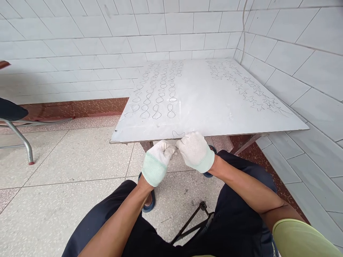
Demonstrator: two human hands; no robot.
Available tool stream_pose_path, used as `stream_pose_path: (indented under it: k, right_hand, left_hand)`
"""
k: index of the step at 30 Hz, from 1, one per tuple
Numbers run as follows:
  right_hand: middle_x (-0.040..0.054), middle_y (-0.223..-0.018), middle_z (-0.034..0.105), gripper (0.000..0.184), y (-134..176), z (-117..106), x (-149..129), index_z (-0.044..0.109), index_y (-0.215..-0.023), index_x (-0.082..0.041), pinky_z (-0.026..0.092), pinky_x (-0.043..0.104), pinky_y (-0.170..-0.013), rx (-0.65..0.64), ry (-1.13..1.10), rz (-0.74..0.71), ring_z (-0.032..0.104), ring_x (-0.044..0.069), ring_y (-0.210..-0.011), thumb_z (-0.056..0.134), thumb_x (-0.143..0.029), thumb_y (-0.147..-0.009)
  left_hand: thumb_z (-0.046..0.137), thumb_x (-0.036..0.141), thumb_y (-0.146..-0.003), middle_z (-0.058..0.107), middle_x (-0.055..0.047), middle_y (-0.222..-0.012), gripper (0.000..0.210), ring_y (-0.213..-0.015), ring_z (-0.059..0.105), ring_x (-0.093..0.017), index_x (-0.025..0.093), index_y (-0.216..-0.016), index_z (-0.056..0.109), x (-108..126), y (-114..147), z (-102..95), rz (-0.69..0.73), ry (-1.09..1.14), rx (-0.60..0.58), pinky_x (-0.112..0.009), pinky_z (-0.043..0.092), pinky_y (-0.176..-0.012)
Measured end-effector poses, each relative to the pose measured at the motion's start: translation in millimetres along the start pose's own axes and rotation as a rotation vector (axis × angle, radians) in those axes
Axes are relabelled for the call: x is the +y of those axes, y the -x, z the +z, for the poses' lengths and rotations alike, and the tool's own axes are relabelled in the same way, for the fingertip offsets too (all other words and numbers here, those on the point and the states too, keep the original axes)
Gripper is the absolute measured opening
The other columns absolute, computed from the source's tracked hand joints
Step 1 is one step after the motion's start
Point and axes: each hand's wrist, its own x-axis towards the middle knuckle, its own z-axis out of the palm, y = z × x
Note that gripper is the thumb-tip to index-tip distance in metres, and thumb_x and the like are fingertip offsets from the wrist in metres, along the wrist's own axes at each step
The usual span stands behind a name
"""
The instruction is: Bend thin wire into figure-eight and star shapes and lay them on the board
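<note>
Head view: two gloved hands meet just off the near edge of the desk [202, 123], left of the middle of that edge. Left hand [157, 160]: white glove with pale green cuff, fingers curled, thumb and forefinger pinched narrow. Right hand [195, 151]: same kind of glove, fingers folded down and closed to a pinch just beside the left fingertips. Held between them: a thin bent wire [178, 135]. Its wavy upper part shows above the fingertips, against the near edge of the desk; the rest runs down into the pinch, where the gloves hide most of it. Exact contact of each fingertip on the wire too small to tell. On the left part of the desk, beyond the left hand: figure-eight wires [170, 110] laid in rough columns running back toward the tiled wall [187, 23], pieces well apart from the hands. On the right part, beyond the right hand: star-shaped wires [249, 97] in a slanting band, closely set, some seeming to overlap. Both groups lie flat on the pale top. Below the hands: speckled floor [99, 210], with a dark folding frame [189, 223] between the person's knees. Far left: a metal chair leg [23, 137]. Far right corner: a pale cable [243, 32] hanging down the wall behind the desk.
</note>
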Motion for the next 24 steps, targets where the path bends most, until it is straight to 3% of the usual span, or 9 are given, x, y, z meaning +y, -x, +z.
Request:
stream_pose_path:
  k: [8,15,20,24]
  right_hand:
    - [0.0138,-0.081,0.074,0.015,4,2,2,0.076,-0.092,-0.014,0.032,0.041,-0.074,0.056,-0.007,0.001,0.067,0.029,-0.086,0.061,-0.017,-0.092]
    - [0.0093,-0.081,0.073,0.019,1,-1,12,0.076,-0.095,-0.016,0.028,0.039,-0.071,0.063,-0.001,-0.073,0.063,0.025,-0.08,0.058,-0.013,-0.097]
    - [0.0095,-0.072,0.069,0.025,5,2,11,0.075,-0.082,-0.016,0.025,0.04,-0.071,0.222,-0.002,0.062,0.058,0.025,-0.076,0.056,-0.018,-0.099]
    - [0.0084,-0.072,0.068,0.028,7,1,11,0.073,-0.078,-0.018,0.026,0.04,-0.073,0.313,-0.04,0.082,0.058,0.024,-0.076,0.056,-0.023,-0.1]
  left_hand:
    - [0.054,0.046,-0.09,0.064,0.0,-0.07,0.028,-0.061,0.059,-0.018,0.023,-0.075,0.061,3,2,-1.0,0.012,-0.019,0.056,-0.031,0.045,-0.062]
    - [0.054,0.042,-0.089,0.071,-0.002,-0.074,0.027,-0.063,0.063,-0.018,0.022,-0.073,0.064,5,3,-10.2,0.006,0.027,0.012,-0.031,0.045,-0.063]
    - [0.056,0.039,-0.088,0.073,-0.002,-0.075,0.023,-0.065,0.065,-0.019,0.023,-0.072,0.062,10,7,-8.4,0.016,0.035,0.053,-0.031,0.047,-0.063]
    - [0.055,0.041,-0.088,0.072,-0.002,-0.076,0.023,-0.068,0.066,-0.02,0.023,-0.075,0.063,9,7,-6.5,0.004,0.016,0.084,-0.032,0.047,-0.065]
